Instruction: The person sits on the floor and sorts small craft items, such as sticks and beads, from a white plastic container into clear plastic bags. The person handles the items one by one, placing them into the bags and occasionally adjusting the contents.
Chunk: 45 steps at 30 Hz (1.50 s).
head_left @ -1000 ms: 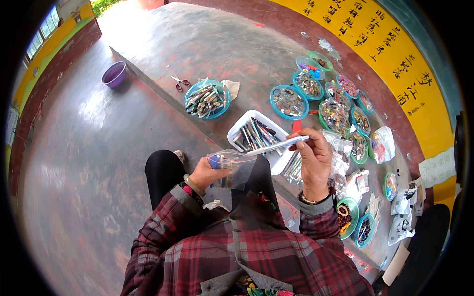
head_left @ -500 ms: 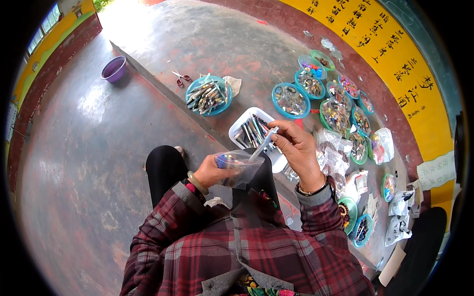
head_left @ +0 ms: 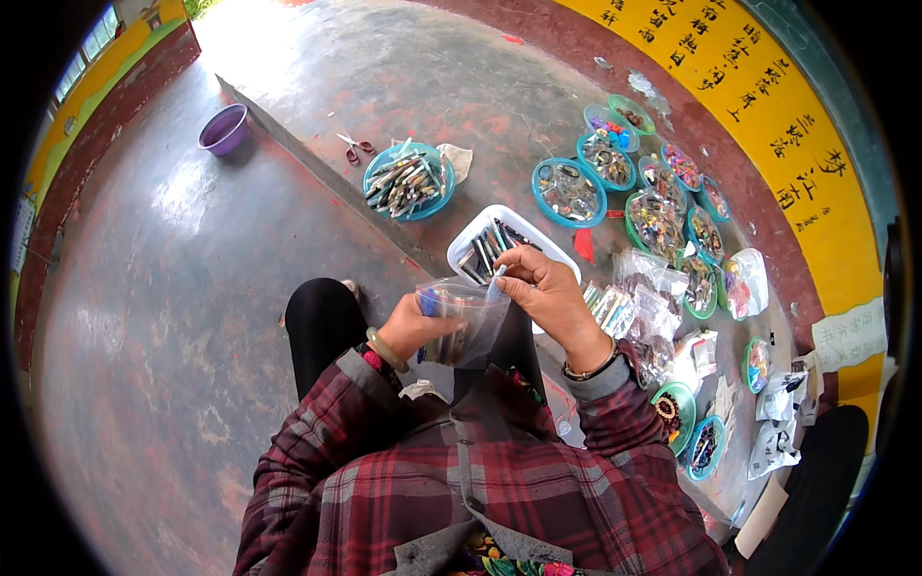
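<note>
A: Specify the container.
B: See clear plastic bag (head_left: 487,332): transparent, creased, with a reddish line along the open mouth. Is held raised, mouth up. Contains bunched pens (head_left: 457,340) toward the left side, partly blurred through the film.
A: Specify the single item.
B: See slim pale pen (head_left: 497,284). Stands tilted at the right end of the mouth, overlapping the rim; lower end indistinct.

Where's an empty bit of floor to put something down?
The big bare patch is on the left, between the purple basin and the black-trousered left knee. There's also room beyond the scissors and blue basin of pens. The right is crowded: bowls and plastic bags sit close together. In view, the right hand partly covers the white tray.
</note>
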### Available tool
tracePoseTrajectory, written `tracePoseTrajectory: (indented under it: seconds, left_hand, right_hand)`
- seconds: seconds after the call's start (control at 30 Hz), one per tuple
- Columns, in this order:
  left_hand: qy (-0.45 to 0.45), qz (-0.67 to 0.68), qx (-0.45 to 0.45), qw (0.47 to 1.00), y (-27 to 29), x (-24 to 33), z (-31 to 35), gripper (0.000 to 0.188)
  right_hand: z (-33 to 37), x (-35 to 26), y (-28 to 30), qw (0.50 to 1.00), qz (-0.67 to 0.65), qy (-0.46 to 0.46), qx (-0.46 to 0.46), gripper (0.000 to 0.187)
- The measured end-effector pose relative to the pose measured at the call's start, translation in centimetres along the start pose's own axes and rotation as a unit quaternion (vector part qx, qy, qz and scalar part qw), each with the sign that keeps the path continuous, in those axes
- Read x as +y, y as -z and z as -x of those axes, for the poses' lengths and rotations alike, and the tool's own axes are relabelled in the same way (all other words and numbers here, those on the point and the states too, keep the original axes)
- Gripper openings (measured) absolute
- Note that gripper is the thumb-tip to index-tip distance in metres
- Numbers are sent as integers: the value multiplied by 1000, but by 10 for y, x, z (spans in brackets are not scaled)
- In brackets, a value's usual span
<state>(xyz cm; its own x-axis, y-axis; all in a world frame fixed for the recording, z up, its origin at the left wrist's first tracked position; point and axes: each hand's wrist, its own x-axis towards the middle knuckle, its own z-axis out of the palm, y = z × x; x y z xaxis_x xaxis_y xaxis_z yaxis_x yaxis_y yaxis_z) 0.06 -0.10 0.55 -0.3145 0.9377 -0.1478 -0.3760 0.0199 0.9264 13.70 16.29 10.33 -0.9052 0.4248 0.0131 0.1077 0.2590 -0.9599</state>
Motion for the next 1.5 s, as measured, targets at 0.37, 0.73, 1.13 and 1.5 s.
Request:
tracePoseTrajectory:
  seconds: [0.37, 0.73, 1.13, 1.5]
  left_hand:
    - [-20, 72, 28, 997, 1, -1, -2, 32]
    - [-42, 128, 26, 991, -2, 9, 3, 39]
    - [-79, 185, -13, 979, 7, -1, 1, 48]
    - [-38, 259, -54, 963, 7, 7, 11, 47]
  right_hand:
    - [-4, 22, -17, 983, 145, 98, 53, 14]
    - [1, 22, -5, 990, -137, -41, 0, 42]
    - [14, 4, -35, 997, -30, 52, 57, 15]
    - [10, 5, -45, 982, -162, 38, 87, 8]
